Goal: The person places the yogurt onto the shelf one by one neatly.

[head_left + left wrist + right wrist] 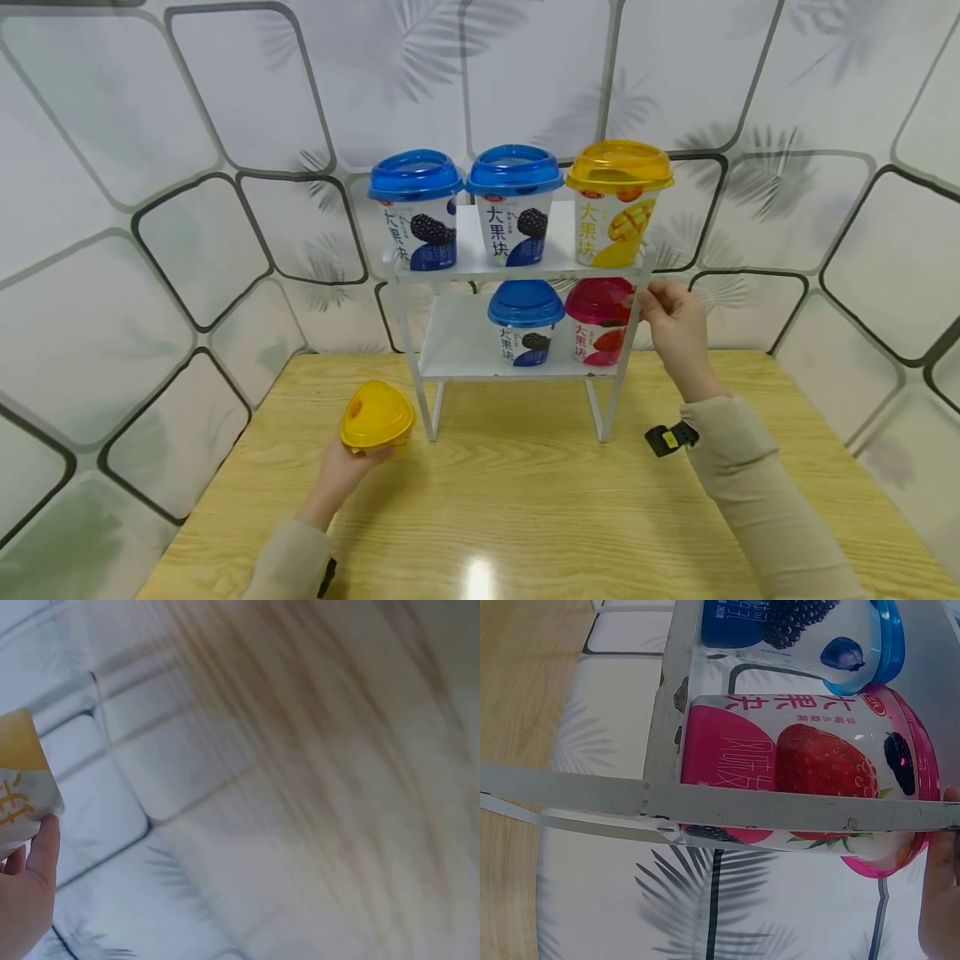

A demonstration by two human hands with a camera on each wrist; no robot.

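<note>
My left hand (348,471) grips a yellow-lidded yogurt cup (377,417) above the table, left of the rack, its lid tipped toward the head camera. In the left wrist view, the cup's white and yellow side (28,772) shows above the thumb. At the rack's right post, my right hand (678,329) holds the pink-lidded strawberry yogurt cup (596,321) by its lid; the post hides part of the grip. This cup stands at the right end of the lower shelf, close beside a blue-lidded blackberry cup (527,321).
A white two-tier rack (480,374) stands on the wooden table (502,483) near the patterned back wall. Its top shelf bears two blue-lidded cups, a left one (417,212) and a middle one (516,208), and a yellow-lidded mango cup (618,204) at the right.
</note>
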